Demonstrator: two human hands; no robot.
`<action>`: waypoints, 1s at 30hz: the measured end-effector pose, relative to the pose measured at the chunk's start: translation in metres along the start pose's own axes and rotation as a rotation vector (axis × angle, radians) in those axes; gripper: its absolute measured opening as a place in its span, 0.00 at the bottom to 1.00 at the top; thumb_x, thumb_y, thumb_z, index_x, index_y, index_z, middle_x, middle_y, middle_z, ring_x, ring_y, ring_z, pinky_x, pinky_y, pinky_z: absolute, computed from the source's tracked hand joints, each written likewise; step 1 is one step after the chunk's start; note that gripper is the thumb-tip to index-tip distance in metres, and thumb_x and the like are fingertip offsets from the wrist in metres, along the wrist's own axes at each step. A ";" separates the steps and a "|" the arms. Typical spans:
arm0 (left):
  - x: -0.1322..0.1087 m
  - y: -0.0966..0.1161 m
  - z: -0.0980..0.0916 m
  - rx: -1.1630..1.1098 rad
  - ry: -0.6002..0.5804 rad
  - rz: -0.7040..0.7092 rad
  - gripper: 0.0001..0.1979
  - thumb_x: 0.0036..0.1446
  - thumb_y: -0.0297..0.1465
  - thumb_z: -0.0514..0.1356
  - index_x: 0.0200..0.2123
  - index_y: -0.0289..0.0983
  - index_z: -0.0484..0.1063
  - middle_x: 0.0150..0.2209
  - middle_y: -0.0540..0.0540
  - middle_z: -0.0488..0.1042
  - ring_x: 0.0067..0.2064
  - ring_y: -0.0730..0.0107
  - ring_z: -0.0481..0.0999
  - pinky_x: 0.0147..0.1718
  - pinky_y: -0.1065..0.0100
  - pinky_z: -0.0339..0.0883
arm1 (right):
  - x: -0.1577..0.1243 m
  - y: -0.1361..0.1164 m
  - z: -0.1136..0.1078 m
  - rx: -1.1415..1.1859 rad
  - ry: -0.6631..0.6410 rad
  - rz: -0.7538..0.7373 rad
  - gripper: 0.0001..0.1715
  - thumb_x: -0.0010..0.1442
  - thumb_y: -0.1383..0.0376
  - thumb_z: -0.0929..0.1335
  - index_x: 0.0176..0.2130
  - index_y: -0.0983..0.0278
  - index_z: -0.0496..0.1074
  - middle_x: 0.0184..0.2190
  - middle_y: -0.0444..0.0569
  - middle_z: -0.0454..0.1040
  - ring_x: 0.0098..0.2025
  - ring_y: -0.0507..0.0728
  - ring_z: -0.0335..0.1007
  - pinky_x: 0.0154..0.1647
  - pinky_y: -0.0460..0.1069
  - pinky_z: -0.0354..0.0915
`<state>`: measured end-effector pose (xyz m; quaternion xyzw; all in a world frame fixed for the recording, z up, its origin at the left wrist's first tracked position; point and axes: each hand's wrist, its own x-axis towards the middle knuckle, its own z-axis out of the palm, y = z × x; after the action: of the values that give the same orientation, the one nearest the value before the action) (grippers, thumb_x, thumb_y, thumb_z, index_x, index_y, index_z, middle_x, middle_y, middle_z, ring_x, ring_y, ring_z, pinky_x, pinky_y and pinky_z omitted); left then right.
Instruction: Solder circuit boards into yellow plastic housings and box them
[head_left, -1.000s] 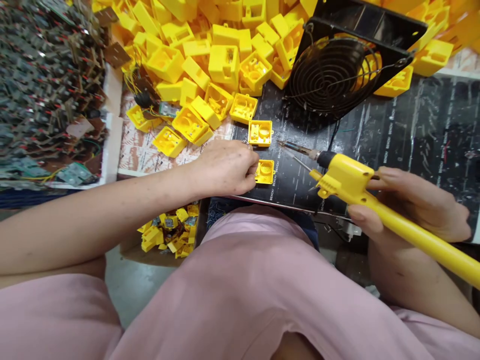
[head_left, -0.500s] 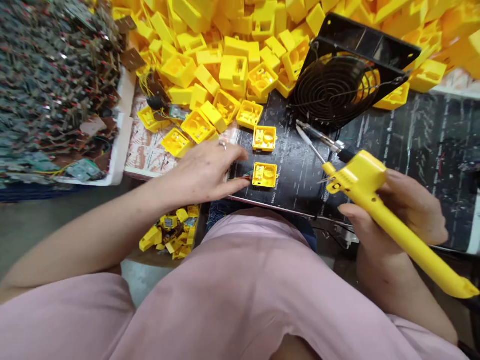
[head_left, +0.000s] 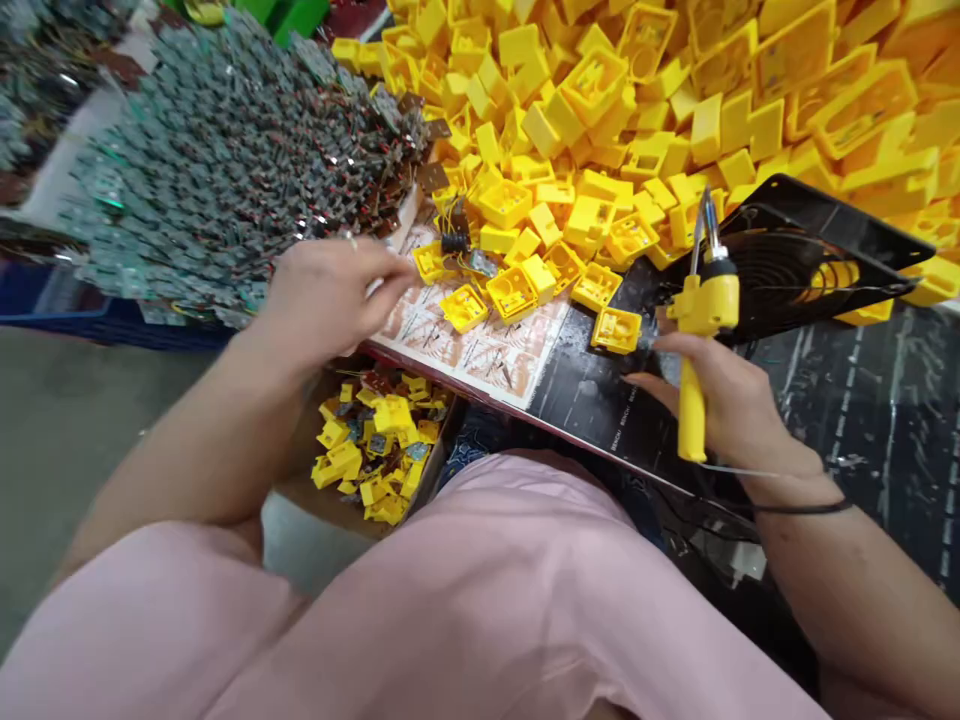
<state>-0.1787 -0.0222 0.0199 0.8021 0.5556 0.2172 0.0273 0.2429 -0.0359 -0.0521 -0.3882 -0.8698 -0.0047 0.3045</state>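
Observation:
My right hand is closed on a yellow soldering gun, whose metal tip points up and away from me. Its thumb and a finger stick out to the left, near an open yellow housing on the black bench mat. My left hand is over the front edge of a heap of small circuit boards. Motion blurs it. Thumb and forefinger bend toward each other, but whether anything is between them I cannot make out. Several more yellow housings lie right of the left hand.
A large pile of yellow housings fills the back of the bench. The black fan stands behind the soldering gun. Below the bench edge, a box holds yellow parts and boards. Green containers show at the far back.
My left hand has moved left from the black mat to the circuit boards. One housing has gone from the mat. The soldering gun has turned tip-up, nearer the remaining housing. The view has swung left.

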 end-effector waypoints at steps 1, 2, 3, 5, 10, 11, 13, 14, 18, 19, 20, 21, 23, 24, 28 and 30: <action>0.009 -0.004 0.015 0.085 0.040 -0.007 0.17 0.66 0.45 0.62 0.48 0.41 0.83 0.45 0.44 0.85 0.44 0.58 0.79 0.50 0.54 0.74 | 0.005 0.004 0.008 0.017 -0.005 0.005 0.21 0.66 0.55 0.75 0.55 0.58 0.72 0.42 0.50 0.82 0.42 0.60 0.83 0.43 0.51 0.78; 0.018 -0.005 0.032 0.121 0.042 -0.014 0.19 0.64 0.44 0.65 0.52 0.39 0.81 0.50 0.42 0.83 0.50 0.54 0.78 0.56 0.49 0.71 | 0.010 0.008 0.016 0.046 -0.014 0.010 0.22 0.66 0.54 0.75 0.55 0.58 0.72 0.44 0.50 0.82 0.45 0.62 0.83 0.45 0.53 0.78; 0.029 -0.005 0.049 0.136 0.009 -0.017 0.21 0.62 0.42 0.68 0.55 0.38 0.80 0.53 0.41 0.81 0.56 0.50 0.75 0.62 0.45 0.67 | 0.014 0.012 0.023 0.080 -0.025 0.013 0.23 0.65 0.54 0.75 0.55 0.58 0.71 0.45 0.50 0.82 0.46 0.62 0.83 0.46 0.54 0.78; 0.049 -0.004 0.072 0.110 -0.066 -0.042 0.18 0.56 0.37 0.73 0.48 0.37 0.81 0.55 0.41 0.80 0.63 0.46 0.69 0.68 0.40 0.56 | 0.017 0.015 0.030 0.113 -0.044 0.008 0.22 0.66 0.55 0.74 0.55 0.58 0.71 0.47 0.50 0.81 0.48 0.63 0.83 0.47 0.55 0.79; 0.085 -0.008 0.058 -0.389 0.101 -0.141 0.14 0.57 0.42 0.74 0.39 0.38 0.82 0.43 0.51 0.84 0.50 0.64 0.77 0.62 0.54 0.67 | 0.005 0.000 0.015 0.037 -0.052 0.007 0.19 0.67 0.58 0.74 0.55 0.59 0.70 0.40 0.48 0.81 0.41 0.61 0.82 0.41 0.54 0.78; 0.090 -0.006 0.050 -0.543 0.205 -0.133 0.16 0.57 0.45 0.73 0.39 0.39 0.82 0.40 0.52 0.84 0.46 0.66 0.79 0.56 0.58 0.72 | 0.000 -0.005 0.011 0.035 -0.056 0.008 0.20 0.67 0.58 0.74 0.55 0.59 0.70 0.39 0.48 0.80 0.40 0.61 0.82 0.41 0.54 0.78; 0.099 0.001 0.039 -0.816 0.367 -0.083 0.15 0.56 0.47 0.74 0.37 0.43 0.83 0.36 0.53 0.83 0.41 0.66 0.81 0.47 0.61 0.75 | -0.009 -0.015 0.004 0.043 -0.068 -0.009 0.20 0.68 0.57 0.74 0.55 0.59 0.70 0.40 0.48 0.81 0.42 0.62 0.82 0.45 0.57 0.79; 0.103 0.007 0.038 -0.916 0.409 -0.053 0.13 0.56 0.46 0.74 0.36 0.45 0.83 0.35 0.53 0.83 0.39 0.66 0.82 0.44 0.61 0.76 | -0.011 -0.020 0.002 0.053 -0.066 -0.013 0.21 0.67 0.56 0.74 0.55 0.59 0.70 0.41 0.49 0.81 0.43 0.63 0.83 0.48 0.58 0.79; 0.112 0.036 0.060 -1.004 0.261 0.063 0.13 0.58 0.47 0.72 0.33 0.46 0.80 0.26 0.56 0.77 0.23 0.77 0.73 0.24 0.67 0.66 | -0.007 -0.034 -0.002 0.115 -0.002 0.105 0.26 0.64 0.56 0.77 0.56 0.57 0.68 0.52 0.53 0.81 0.53 0.65 0.82 0.54 0.61 0.79; 0.111 0.044 0.068 -0.935 0.137 0.131 0.15 0.59 0.49 0.71 0.31 0.44 0.79 0.25 0.55 0.76 0.23 0.77 0.72 0.23 0.68 0.64 | -0.003 -0.037 -0.002 0.136 0.026 0.135 0.27 0.63 0.57 0.77 0.56 0.57 0.68 0.55 0.54 0.80 0.55 0.65 0.81 0.53 0.60 0.80; 0.109 0.053 0.076 -0.819 0.004 0.218 0.17 0.61 0.49 0.69 0.29 0.42 0.79 0.24 0.53 0.76 0.24 0.76 0.73 0.24 0.68 0.64 | 0.003 -0.040 -0.002 0.158 0.056 0.149 0.26 0.63 0.58 0.77 0.56 0.58 0.67 0.57 0.55 0.79 0.56 0.65 0.81 0.52 0.58 0.80; 0.105 0.062 0.083 -0.664 -0.116 0.306 0.18 0.63 0.47 0.67 0.28 0.40 0.79 0.24 0.51 0.77 0.27 0.72 0.76 0.26 0.67 0.65 | 0.009 -0.044 -0.001 0.175 0.088 0.154 0.27 0.63 0.58 0.78 0.55 0.59 0.67 0.58 0.56 0.79 0.56 0.65 0.81 0.52 0.57 0.80; 0.096 0.080 0.093 -0.311 -0.276 0.443 0.14 0.67 0.40 0.62 0.33 0.38 0.81 0.29 0.47 0.80 0.34 0.65 0.80 0.31 0.65 0.66 | 0.020 -0.049 0.003 0.173 0.147 0.144 0.28 0.63 0.57 0.78 0.55 0.60 0.67 0.55 0.55 0.81 0.55 0.64 0.82 0.53 0.55 0.80; 0.091 0.087 0.095 -0.168 -0.318 0.483 0.13 0.68 0.37 0.60 0.36 0.38 0.82 0.32 0.46 0.81 0.35 0.63 0.81 0.32 0.64 0.66 | 0.026 -0.052 0.006 0.149 0.170 0.142 0.27 0.63 0.58 0.78 0.55 0.59 0.67 0.53 0.53 0.82 0.53 0.62 0.83 0.53 0.53 0.80; 0.072 0.096 0.093 -0.010 -0.347 0.475 0.14 0.70 0.33 0.56 0.52 0.39 0.79 0.43 0.43 0.83 0.44 0.57 0.83 0.40 0.61 0.70 | 0.035 -0.056 0.017 0.041 0.222 0.128 0.15 0.69 0.66 0.72 0.53 0.56 0.69 0.41 0.41 0.84 0.38 0.53 0.84 0.42 0.45 0.79; 0.065 0.087 0.092 -0.007 -0.268 0.418 0.20 0.68 0.34 0.58 0.61 0.39 0.74 0.50 0.40 0.82 0.51 0.51 0.81 0.49 0.55 0.71 | 0.035 -0.057 0.019 0.031 0.216 0.153 0.13 0.71 0.67 0.71 0.53 0.56 0.70 0.40 0.40 0.84 0.37 0.53 0.83 0.40 0.45 0.79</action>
<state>-0.0490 0.0216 -0.0179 0.9212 0.3682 0.1116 0.0581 0.1764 -0.0477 -0.0363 -0.4460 -0.7996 -0.0097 0.4021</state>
